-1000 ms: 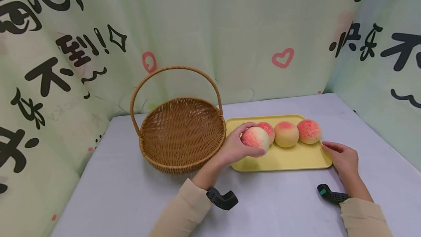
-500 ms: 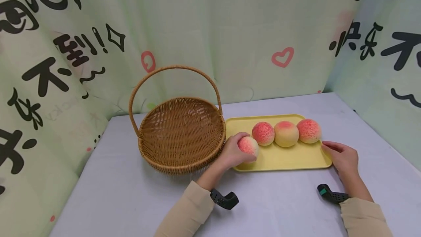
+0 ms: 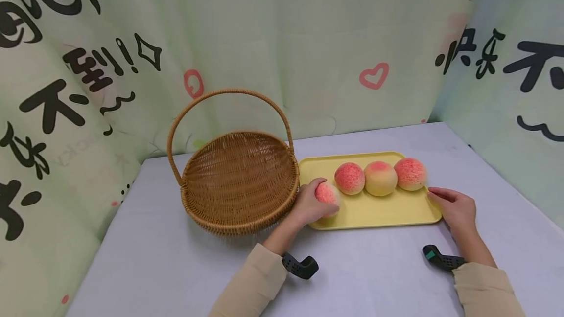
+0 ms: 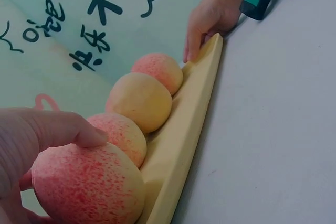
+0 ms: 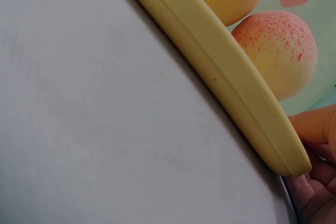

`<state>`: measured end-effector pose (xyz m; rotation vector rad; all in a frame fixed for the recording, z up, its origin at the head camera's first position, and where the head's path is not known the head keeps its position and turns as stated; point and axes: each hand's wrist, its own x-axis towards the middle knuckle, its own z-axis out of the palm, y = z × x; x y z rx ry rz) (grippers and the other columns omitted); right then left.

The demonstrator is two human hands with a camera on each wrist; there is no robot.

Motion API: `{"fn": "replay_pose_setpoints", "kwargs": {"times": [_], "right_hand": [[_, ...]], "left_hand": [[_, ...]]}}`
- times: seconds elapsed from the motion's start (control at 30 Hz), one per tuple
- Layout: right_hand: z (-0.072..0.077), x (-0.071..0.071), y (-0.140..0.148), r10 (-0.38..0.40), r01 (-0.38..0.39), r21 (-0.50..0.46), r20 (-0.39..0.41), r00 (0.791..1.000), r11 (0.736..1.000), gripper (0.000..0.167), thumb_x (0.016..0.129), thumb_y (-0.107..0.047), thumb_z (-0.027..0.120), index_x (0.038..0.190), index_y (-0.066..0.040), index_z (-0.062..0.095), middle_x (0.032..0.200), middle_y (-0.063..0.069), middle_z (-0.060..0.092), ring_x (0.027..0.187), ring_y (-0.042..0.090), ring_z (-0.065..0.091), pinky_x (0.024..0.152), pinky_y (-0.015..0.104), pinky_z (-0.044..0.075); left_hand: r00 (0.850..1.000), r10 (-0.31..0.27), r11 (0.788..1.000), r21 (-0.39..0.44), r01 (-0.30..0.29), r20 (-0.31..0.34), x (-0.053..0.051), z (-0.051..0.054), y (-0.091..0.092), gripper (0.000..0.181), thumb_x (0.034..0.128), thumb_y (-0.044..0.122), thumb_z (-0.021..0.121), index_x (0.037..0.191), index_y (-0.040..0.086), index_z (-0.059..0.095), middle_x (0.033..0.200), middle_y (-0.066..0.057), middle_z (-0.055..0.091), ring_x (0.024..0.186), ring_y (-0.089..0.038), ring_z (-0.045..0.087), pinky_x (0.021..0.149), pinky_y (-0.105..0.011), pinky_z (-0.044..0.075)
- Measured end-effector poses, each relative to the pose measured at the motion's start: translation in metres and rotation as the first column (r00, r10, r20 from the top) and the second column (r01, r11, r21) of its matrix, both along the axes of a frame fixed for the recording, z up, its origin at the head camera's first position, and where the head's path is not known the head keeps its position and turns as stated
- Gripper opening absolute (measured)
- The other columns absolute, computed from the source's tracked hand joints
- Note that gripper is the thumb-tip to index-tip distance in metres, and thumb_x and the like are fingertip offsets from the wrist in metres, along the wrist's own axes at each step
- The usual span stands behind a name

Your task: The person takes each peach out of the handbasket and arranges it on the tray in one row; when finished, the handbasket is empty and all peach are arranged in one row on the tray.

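Observation:
At the left end of the yellow tray [image 3: 383, 213], my left hand [image 3: 310, 204] grips a peach [image 4: 89, 187] with a speckled red skin, fingers and thumb round its sides. Three more peaches sit in a row along the tray: a red one [image 3: 349, 178], a yellow one with a red top [image 3: 380, 178] and a speckled one [image 3: 411, 174] at the right. My right hand [image 3: 457, 210] holds the tray's right edge. In the right wrist view the thumb lies over the tray's corner and the other fingers are below it.
A brown wicker basket [image 3: 240, 180] with a tall arched handle stands just left of the tray, close to my left wrist. White cloth covers the table [image 3: 361, 273]. A printed curtain [image 3: 326, 48] hangs behind and at both sides.
My left hand has moved left and down with the peach, away from the row, to the tray's left end. The right hand stays at the tray's edge. The head view has shifted slightly.

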<state>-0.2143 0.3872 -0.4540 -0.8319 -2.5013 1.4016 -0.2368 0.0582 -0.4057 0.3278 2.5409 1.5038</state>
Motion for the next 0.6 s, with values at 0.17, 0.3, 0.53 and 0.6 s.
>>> {"fn": "replay_pose_setpoints", "kwargs": {"times": [0.17,0.3,0.53,0.6], "right_hand": [[-0.001,-0.001,0.0,0.001,-0.001,0.007,0.006,1.0,1.0,0.054,0.091,-0.038,0.054,0.129,0.0,0.051,0.129,0.019,0.048,0.108,0.026,0.045,0.078,0.025,0.047],[-0.002,-0.001,0.0,0.001,-0.001,0.01,0.009,1.0,1.0,0.053,0.091,-0.038,0.053,0.129,-0.001,0.051,0.129,0.019,0.048,0.108,0.026,0.044,0.08,0.027,0.047],[-0.002,-0.001,0.0,0.001,-0.001,0.022,0.005,1.0,1.0,0.052,0.092,-0.037,0.052,0.129,0.0,0.051,0.128,0.02,0.048,0.109,0.027,0.044,0.081,0.028,0.047],[-0.001,-0.001,0.0,-0.001,0.001,0.023,0.006,1.0,1.0,0.052,0.092,-0.037,0.053,0.129,0.0,0.051,0.128,0.02,0.049,0.108,0.027,0.044,0.079,0.026,0.047]], "left_hand": [[0.996,0.046,0.998,-0.038,-0.049,-0.076,-0.001,-0.003,0.004,0.068,0.0695,0.022,0.078,0.13,0.012,0.05,0.109,-0.012,0.046,0.096,-0.021,0.048,0.079,-0.035,0.045],[0.991,0.076,0.996,-0.027,-0.08,-0.107,-0.001,-0.006,0.007,0.068,0.0693,0.02,0.078,0.13,0.012,0.05,0.11,-0.012,0.045,0.095,-0.021,0.048,0.08,-0.034,0.045],[0.973,0.11,0.993,-0.009,-0.114,-0.204,-0.005,-0.01,0.01,0.07,0.0713,0.01,0.075,0.134,0.007,0.045,0.116,-0.017,0.043,0.1,-0.024,0.048,0.085,-0.035,0.044],[0.969,0.115,0.993,-0.009,-0.12,-0.219,-0.007,-0.011,0.012,0.069,0.0717,0.009,0.074,0.134,0.007,0.044,0.117,-0.018,0.043,0.101,-0.024,0.049,0.086,-0.035,0.043]]}}
